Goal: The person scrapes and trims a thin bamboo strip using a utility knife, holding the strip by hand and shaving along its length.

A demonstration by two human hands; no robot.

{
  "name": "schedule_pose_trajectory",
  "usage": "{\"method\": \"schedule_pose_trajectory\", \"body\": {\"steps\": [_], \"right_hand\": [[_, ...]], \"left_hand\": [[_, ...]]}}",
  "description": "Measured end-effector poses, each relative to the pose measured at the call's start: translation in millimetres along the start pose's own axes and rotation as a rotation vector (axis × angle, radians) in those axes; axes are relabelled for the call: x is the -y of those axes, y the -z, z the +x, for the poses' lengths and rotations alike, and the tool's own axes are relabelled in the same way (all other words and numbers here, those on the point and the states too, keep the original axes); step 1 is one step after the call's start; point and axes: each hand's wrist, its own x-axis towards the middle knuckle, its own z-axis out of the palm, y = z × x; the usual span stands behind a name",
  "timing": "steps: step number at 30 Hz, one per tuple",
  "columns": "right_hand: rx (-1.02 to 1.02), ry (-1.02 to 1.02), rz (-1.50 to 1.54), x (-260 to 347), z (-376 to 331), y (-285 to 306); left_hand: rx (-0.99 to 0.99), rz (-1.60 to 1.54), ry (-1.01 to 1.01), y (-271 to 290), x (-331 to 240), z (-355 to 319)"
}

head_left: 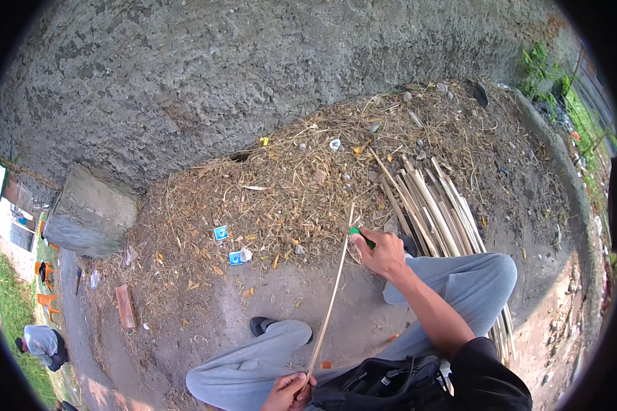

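A long, thin, pale bamboo strip [333, 294] runs slantwise from near my lap up over the littered ground. Its lower end is pinched in my left hand [291, 392], low in the view by my left leg. Farther up, my right hand [382, 255] is closed around a small green-handled tool [354, 232], with its thumb side close against the strip. Whether the tool has a blade cannot be made out, since the fingers cover most of it. Beside my right leg lies a bundle of split bamboo strips [435, 209], partly hidden beneath the knee.
A rough grey wall [219, 75] rises ahead, with a concrete block [97, 211] at its left. Dry shavings [281, 198], two small blue packets [236, 257] and a brick [125, 307] lie about. A person [42, 345] and orange chairs [47, 300] are far left.
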Motion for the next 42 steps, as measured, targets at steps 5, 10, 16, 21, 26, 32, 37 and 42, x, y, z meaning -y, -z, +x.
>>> {"method": "schedule_pose_trajectory", "body": {"steps": [5, 10, 16, 21, 26, 32, 37, 42], "right_hand": [[-0.012, -0.178, 0.057, -15, 8, -4], [0.166, -0.585, 0.781, -22, 13, -21], [0.295, -0.115, 0.606, 18, -39, -32], [0.308, 0.263, 0.272, 62, -78, -21], [0.283, 0.283, 0.177, 61, -72, -19], [0.298, 0.381, 0.141, 59, -76, -23], [0.29, 0.409, 0.121, 59, -82, -34], [0.276, 0.432, 0.121, 56, -80, -39]], "left_hand": [[-0.063, 0.125, 0.025, 18, 12, -17], [-0.118, 0.216, -0.054, 27, 11, 3], [0.031, -0.235, -0.059, 17, -34, 47], [0.117, -0.264, -0.072, 8, -63, 83], [0.191, -0.265, -0.072, 0, -70, 102], [0.218, -0.3, -0.093, 0, -66, 108], [0.214, -0.35, -0.072, 6, -61, 113], [0.226, -0.337, -0.075, 4, -53, 108]]}}
